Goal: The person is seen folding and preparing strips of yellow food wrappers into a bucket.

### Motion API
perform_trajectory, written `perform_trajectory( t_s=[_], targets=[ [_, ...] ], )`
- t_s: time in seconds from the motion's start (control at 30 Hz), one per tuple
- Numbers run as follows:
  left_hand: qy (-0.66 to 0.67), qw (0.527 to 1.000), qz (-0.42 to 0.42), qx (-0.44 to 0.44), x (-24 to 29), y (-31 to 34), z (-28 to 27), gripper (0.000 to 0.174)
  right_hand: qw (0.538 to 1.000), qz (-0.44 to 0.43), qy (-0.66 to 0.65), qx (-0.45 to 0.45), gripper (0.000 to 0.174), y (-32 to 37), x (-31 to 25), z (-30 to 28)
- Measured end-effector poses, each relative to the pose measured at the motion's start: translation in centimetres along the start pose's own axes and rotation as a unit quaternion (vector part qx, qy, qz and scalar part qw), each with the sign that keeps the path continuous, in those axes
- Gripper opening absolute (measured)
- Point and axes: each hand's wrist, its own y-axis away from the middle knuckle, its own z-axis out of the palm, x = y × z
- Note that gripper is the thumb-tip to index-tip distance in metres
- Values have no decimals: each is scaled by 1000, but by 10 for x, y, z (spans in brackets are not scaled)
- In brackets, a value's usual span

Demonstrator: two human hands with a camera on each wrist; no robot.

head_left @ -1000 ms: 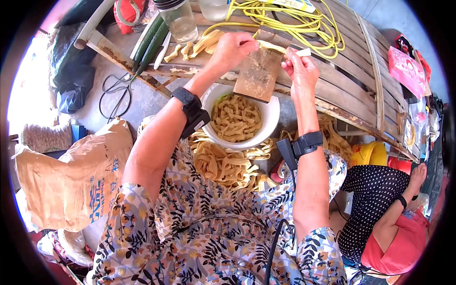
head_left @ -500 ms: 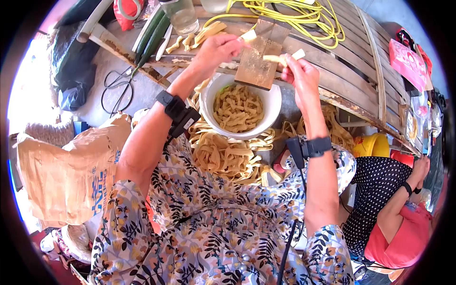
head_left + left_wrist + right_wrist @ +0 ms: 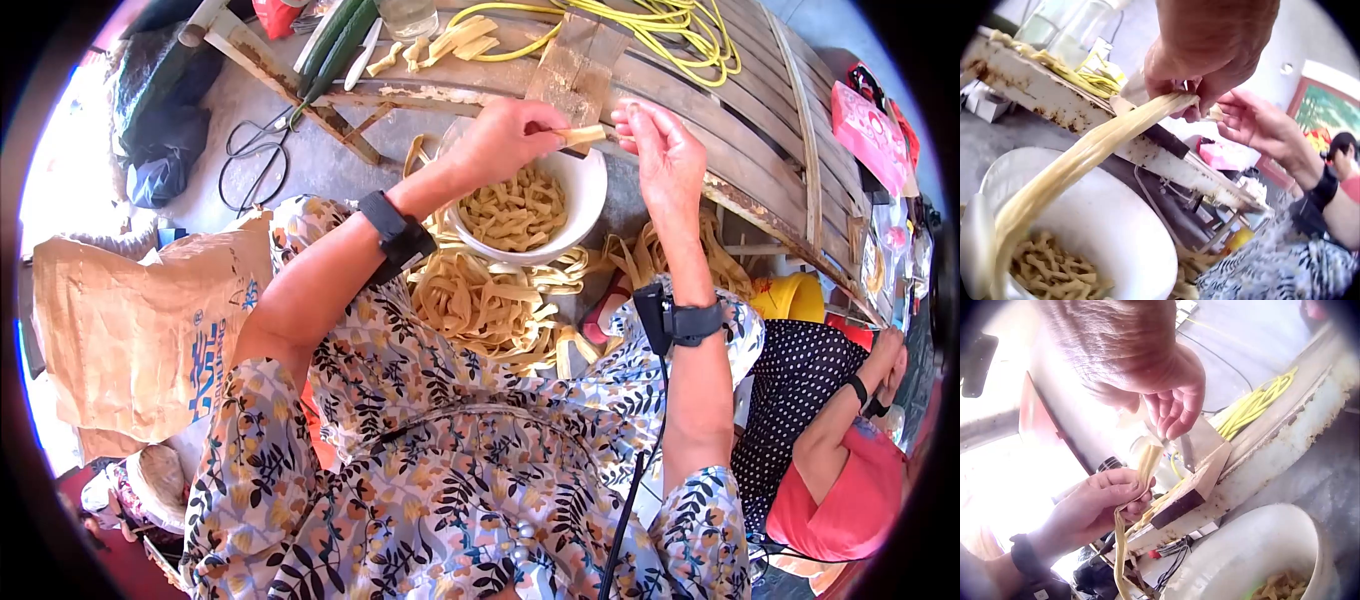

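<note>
A long pale-yellow strip (image 3: 585, 134) is pinched in the left hand (image 3: 512, 138), its cut end pointing right. In the left wrist view the strip (image 3: 1094, 147) hangs from the left hand (image 3: 1213, 53) across the white bucket (image 3: 1129, 219). The right hand (image 3: 665, 150) is just to the right, fingers loosely bent, nothing visible in them; the right wrist view shows the same hand (image 3: 1141, 369) above a wooden block (image 3: 1200, 481) with a thin grey blade (image 3: 1186, 453). Short twisted pieces (image 3: 515, 210) lie in the bucket (image 3: 590, 190) below both hands.
The slatted table (image 3: 760, 150) carries coiled yellow cord (image 3: 690, 40), cucumbers (image 3: 340, 45), a white-handled tool (image 3: 363, 55) and more strips (image 3: 465, 38). Loose strips (image 3: 480, 305) lie below the bucket. A paper sack (image 3: 150, 335) stands left; another person (image 3: 830, 480) sits right.
The short pale piece that was in the right hand is no longer there. The left hand has moved right and down with its strip, nearer the right hand. The head view has shifted slightly.
</note>
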Motion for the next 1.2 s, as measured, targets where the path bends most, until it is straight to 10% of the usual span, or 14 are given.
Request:
perform_trajectory(
  t_s=[0.1, 0.17, 0.47, 0.6, 0.8, 0.87, 0.93, 1.2],
  targets=[
    [-143, 969, 194, 61, 8, 6, 18, 12, 996, -19, 87, -31, 21, 3, 7, 6],
    [-160, 946, 276, 55, 11, 8, 26, 12, 979, 133, 108, -109, 22, 10, 3, 8],
    [-86, 991, 49, -94, -2, 15, -13, 21, 972, 179, 67, -135, 11, 14, 26, -12],
    [-64, 991, 54, -102, -5, 5, -28, 20, 880, 251, -86, -394, 25, 25, 1, -4],
    [278, 950, -89, -113, -6, 9, -3, 25, 879, 177, -323, -303, 56, 16, -16, 1],
    [490, 795, -93, -346, -13, 5, 8, 29, 939, 130, -173, -268, 39, 13, -14, 3],
    [575, 735, -49, -357, -20, 12, 19, 47, 969, 61, -59, -231, 30, 18, -17, 14],
    [588, 752, -119, -273, -27, 10, 28, 31, 947, -84, 167, -262, 27, 15, -3, 4]
  ],
)
